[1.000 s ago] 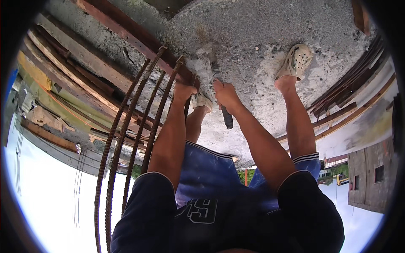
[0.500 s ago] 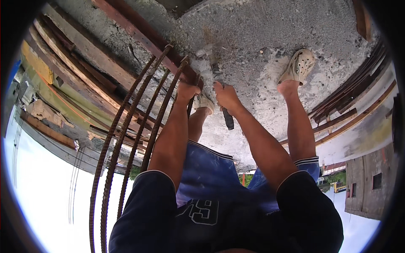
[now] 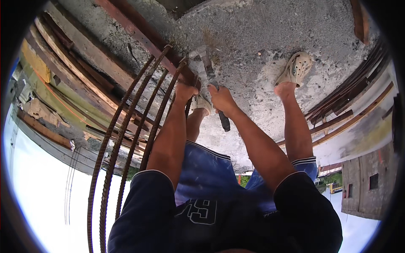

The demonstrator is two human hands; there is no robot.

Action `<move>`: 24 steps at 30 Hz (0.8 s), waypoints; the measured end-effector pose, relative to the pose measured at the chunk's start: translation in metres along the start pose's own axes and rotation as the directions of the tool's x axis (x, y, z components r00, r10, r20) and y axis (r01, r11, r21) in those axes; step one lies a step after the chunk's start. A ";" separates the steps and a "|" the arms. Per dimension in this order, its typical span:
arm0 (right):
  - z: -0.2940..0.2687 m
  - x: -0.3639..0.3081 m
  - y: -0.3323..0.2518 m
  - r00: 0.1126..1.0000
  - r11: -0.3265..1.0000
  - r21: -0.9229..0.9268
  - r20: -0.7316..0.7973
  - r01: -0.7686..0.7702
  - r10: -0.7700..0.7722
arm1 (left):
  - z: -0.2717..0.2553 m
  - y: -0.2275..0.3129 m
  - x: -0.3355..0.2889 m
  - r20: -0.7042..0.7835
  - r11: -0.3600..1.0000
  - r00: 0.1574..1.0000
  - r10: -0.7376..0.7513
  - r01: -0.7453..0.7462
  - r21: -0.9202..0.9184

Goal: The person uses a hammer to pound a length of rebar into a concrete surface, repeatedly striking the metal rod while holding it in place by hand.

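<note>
Down on the concrete slab: both hands worked close together by the rebar ends.
Left hand: fingers curled tight around the rusty rebar bars, right where they met the slab.
Right hand: fingers wrapped hard around the hammer, dark handle end poking out below the fist.
Hammer head: up against the slab, just beside the bar ends.
Feet: pale clogs planted on the concrete.
Left edge: stacked wooden planks.
</note>
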State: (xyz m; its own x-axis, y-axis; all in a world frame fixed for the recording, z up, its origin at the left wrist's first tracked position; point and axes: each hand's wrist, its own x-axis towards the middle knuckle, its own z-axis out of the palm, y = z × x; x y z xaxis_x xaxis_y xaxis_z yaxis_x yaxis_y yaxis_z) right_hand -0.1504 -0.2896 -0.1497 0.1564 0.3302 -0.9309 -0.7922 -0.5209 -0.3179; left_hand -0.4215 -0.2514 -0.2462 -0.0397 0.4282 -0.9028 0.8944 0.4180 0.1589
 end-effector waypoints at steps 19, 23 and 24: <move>0.007 0.005 0.061 0.993 0.896 -0.428 -0.024 -0.117 0.118 | 0.005 -0.010 0.011 0.014 0.898 0.919 0.394 -0.388 0.209; -0.005 0.000 -0.032 0.989 0.957 -0.248 -0.050 -0.150 0.142 | 0.015 -0.019 0.009 0.145 0.987 0.988 -0.055 0.075 -0.141; -0.020 0.007 -0.058 0.996 0.985 -0.166 -0.081 -0.053 0.040 | 0.035 -0.001 0.004 0.102 0.994 0.992 -0.078 0.085 -0.067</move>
State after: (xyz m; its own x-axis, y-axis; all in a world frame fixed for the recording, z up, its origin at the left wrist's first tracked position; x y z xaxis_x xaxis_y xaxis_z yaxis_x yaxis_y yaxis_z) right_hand -0.0915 -0.2725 -0.1408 0.1717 0.2444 -0.9543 -0.6906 -0.6610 -0.2935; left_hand -0.4072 -0.2785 -0.2636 -0.0639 0.3105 -0.9484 0.8558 0.5059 0.1080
